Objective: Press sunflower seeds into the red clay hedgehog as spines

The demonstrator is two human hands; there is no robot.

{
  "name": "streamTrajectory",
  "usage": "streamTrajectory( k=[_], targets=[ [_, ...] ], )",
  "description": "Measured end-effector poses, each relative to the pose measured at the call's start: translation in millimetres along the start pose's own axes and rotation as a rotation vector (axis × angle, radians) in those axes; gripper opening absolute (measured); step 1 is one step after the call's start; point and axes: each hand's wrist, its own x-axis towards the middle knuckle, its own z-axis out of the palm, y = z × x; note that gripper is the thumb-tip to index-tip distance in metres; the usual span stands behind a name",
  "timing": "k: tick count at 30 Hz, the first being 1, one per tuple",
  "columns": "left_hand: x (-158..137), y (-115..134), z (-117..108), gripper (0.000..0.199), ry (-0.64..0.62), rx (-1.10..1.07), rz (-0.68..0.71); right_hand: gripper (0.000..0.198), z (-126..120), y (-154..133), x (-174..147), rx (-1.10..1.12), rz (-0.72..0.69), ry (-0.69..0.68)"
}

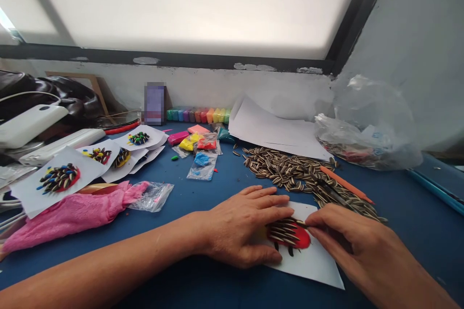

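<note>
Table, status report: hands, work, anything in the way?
Left hand resting on white paper sheet. Right hand probably pinching slim striped seed at rounded red patch. More seeds on patch. Loose seed pile beyond, not between hands.

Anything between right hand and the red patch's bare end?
Nothing visible. The right hand is at the right edge of the red patch; the seeds on it and the left hand are farther left.

Left hand [246, 231] palm down, fingers extended; right hand [362, 241] curled, thumb and forefinger pinched.
</note>
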Motion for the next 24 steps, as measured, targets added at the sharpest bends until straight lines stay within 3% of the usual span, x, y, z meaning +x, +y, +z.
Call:
streamTrajectory(
  k=[11, 24],
  targets=[
    [0.8, 2.4, -2.0, 0.072, -0.031, 0.044, -0.021, 0.016, 8.4, -5.8, -0.5, -0.05, -0.024, 0.093],
    [1.7, 3.1, -2.4, 0.071, -0.04, 0.05, -0.019, 0.029, 10.8, -2.7, 2.4, -0.214, -0.16, 0.07]
  ],
)
